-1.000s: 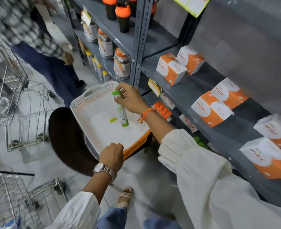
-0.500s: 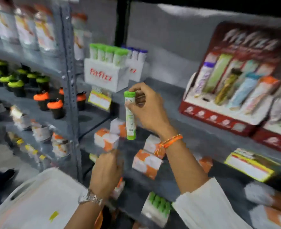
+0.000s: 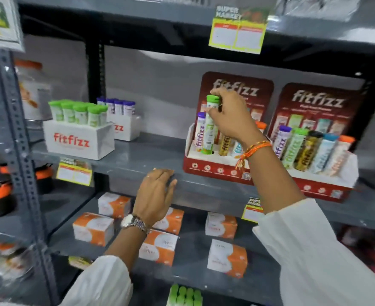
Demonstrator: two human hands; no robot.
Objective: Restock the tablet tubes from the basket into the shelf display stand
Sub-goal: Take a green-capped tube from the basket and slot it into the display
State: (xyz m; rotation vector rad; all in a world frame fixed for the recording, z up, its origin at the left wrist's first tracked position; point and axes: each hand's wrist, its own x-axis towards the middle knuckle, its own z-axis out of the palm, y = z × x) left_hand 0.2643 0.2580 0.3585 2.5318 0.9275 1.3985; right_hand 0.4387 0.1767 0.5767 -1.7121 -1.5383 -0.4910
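My right hand [image 3: 230,120] grips the green-capped tablet tube [image 3: 209,131] near its cap. The tube's lower end sits in the white tray of the left red display stand [image 3: 213,168], right of a purple-capped tube [image 3: 199,131]. A gold tube [image 3: 225,145] stands in the same stand, partly hidden behind my wrist. My left hand [image 3: 156,195] rests flat, fingers spread, on the front edge of the grey shelf [image 3: 138,160]. The basket is out of sight.
A second red display stand [image 3: 321,186] full of tubes stands to the right. White boxes with green-capped tubes [image 3: 78,140] and purple-capped tubes [image 3: 124,127] stand at the left. Orange-and-white cartons [image 3: 92,228] fill the shelf below. A grey upright post [image 3: 21,151] is at left.
My view rose from the basket to the shelf. My right hand carried the green-capped tube up and right into the left stand. My left hand left the basket and rests on the shelf edge.
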